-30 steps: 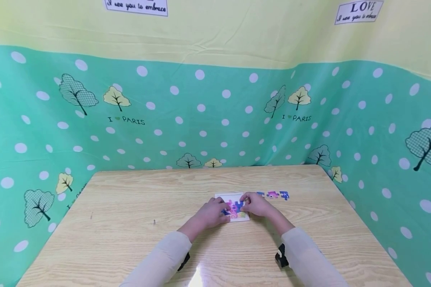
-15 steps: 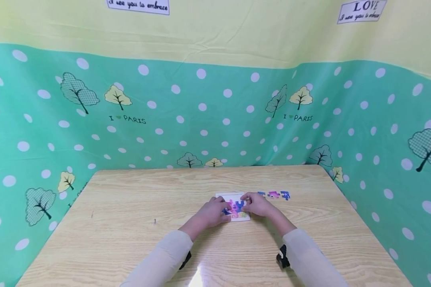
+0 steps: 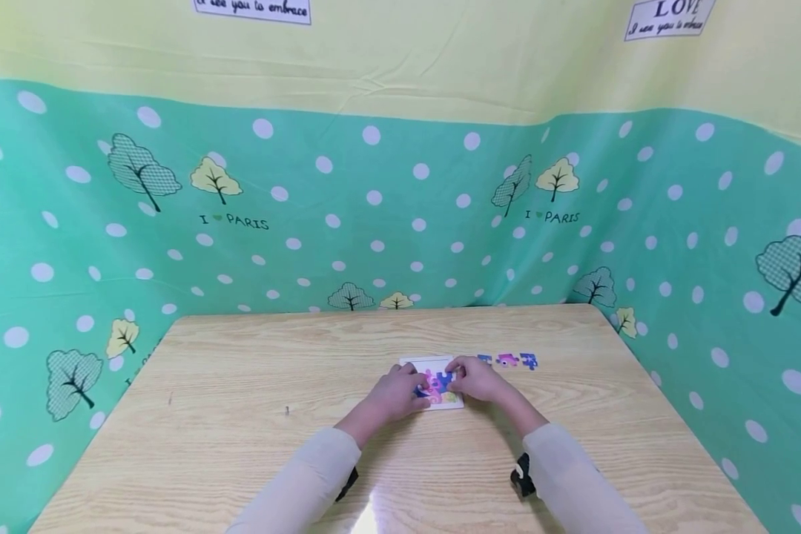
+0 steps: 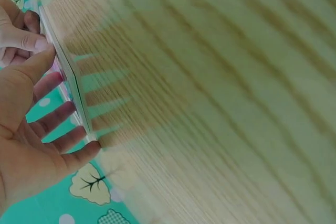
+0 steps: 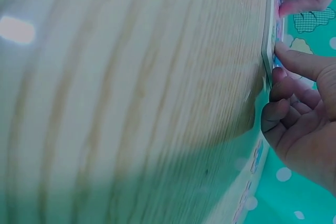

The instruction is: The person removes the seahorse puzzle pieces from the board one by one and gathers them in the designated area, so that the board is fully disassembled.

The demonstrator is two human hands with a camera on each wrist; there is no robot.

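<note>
A small white jigsaw board (image 3: 435, 361) lies on the table, partly filled with pink and blue pieces. My left hand (image 3: 392, 393) rests on its left side. In the left wrist view the left fingers (image 4: 56, 119) are spread and nearly straight, touching the board's edge. At the board's right side, my right hand (image 3: 478, 379) pinches a blue puzzle piece (image 3: 444, 381) lying in the picture area. The right wrist view shows the right thumb (image 5: 299, 61) stretched onto the board and the other fingers curled by its edge. Much of the picture is hidden under both hands.
Three loose puzzle pieces lie right of the board: a blue one (image 3: 484, 359) partly behind the right hand, a pink one (image 3: 507, 360) and a blue one (image 3: 529, 361). Beyond the wooden table (image 3: 274, 460) hangs a green dotted cloth (image 3: 374, 245).
The view shifts very slightly with the head. Both hands keep their places on the board, and the loose pieces lie where they were.
</note>
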